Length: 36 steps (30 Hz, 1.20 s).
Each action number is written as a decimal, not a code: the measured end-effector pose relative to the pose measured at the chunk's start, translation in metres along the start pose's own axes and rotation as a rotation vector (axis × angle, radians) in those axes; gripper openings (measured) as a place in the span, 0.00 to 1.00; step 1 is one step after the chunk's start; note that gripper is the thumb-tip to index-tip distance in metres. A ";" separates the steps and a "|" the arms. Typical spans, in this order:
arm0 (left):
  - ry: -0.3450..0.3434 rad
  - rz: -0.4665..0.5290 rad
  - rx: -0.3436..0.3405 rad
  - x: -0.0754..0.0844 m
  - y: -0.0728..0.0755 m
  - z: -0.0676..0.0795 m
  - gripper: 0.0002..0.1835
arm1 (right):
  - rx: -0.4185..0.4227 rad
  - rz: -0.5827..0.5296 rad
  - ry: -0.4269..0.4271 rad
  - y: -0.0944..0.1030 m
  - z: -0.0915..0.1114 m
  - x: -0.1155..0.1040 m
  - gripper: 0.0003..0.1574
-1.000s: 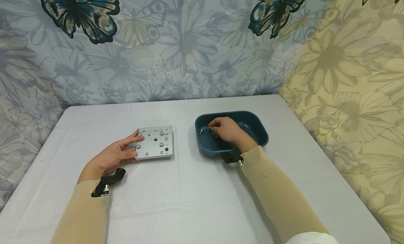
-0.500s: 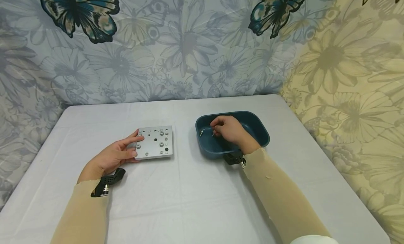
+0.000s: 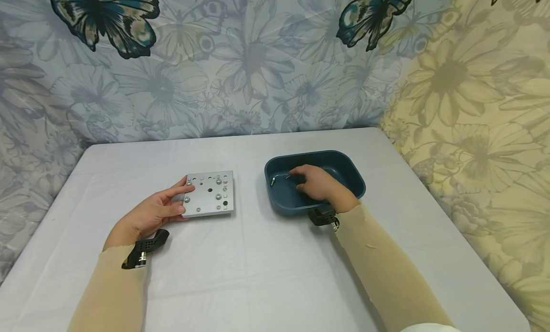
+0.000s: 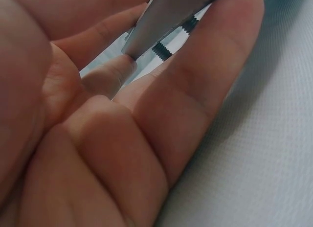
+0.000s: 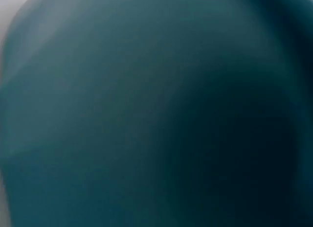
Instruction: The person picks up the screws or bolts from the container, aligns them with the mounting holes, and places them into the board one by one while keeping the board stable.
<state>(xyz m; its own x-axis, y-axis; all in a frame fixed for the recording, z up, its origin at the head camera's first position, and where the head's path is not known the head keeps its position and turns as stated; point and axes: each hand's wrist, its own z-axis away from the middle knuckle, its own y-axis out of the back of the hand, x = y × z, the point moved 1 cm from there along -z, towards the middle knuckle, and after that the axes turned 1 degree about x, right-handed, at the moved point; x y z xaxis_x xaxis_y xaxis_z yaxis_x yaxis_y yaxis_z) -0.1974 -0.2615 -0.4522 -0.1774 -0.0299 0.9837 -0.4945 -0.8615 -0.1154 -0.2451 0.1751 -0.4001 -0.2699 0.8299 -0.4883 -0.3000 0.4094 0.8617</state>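
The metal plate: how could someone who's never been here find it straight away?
On the white table, look left of the dark blue tray. There, the left hand grips the left side of a rectangular, silvery metal plate. Unlike the deep tray, it is flat and dotted with small holes and bolts.

The plate (image 3: 208,193) looks like smooth metal with a satin finish, the threads (image 4: 162,51) beneath it ridged metal; the tray (image 3: 287,209) looks like smooth plastic with a soft sheen, the small piece (image 3: 272,181) inside it glossy metal. The tablecloth (image 4: 264,139) shows a fine, matt weave, the sleeves (image 3: 107,291) matt fabric, the wrist mounts (image 3: 150,243) black plastic
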 end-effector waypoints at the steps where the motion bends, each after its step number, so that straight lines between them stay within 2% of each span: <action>1: -0.001 0.000 0.000 0.000 0.000 0.000 0.36 | -0.020 0.011 0.026 -0.002 -0.001 0.001 0.28; 11: 0.002 -0.003 0.006 0.001 -0.002 0.002 0.36 | -0.063 0.067 0.138 -0.008 -0.005 0.000 0.31; 15: 0.004 -0.005 0.009 0.001 -0.002 0.002 0.36 | -0.098 0.134 0.190 -0.010 -0.007 -0.001 0.31; 21: 0.010 -0.011 0.012 0.002 -0.002 0.001 0.37 | -0.117 0.172 0.172 -0.015 -0.009 -0.002 0.34; 26: 0.011 -0.017 0.017 0.002 -0.001 0.001 0.37 | -0.096 0.195 0.224 -0.016 -0.010 -0.003 0.33; 28: 0.010 -0.018 0.016 0.001 -0.001 0.001 0.36 | -0.075 0.184 0.215 -0.015 -0.011 -0.003 0.30; 33: 0.009 -0.010 0.010 0.002 -0.001 0.001 0.36 | -0.007 0.123 0.105 -0.012 -0.008 -0.004 0.22; 36: 0.009 -0.006 0.009 0.002 -0.001 0.001 0.37 | -0.010 0.116 0.118 -0.010 -0.006 -0.005 0.22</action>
<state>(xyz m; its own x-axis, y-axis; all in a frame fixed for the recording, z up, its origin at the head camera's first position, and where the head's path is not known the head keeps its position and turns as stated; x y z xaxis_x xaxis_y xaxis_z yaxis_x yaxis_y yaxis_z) -0.1958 -0.2610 -0.4501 -0.1827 -0.0205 0.9830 -0.4879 -0.8661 -0.1087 -0.2462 0.1642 -0.4074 -0.4087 0.8207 -0.3993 -0.2697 0.3094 0.9119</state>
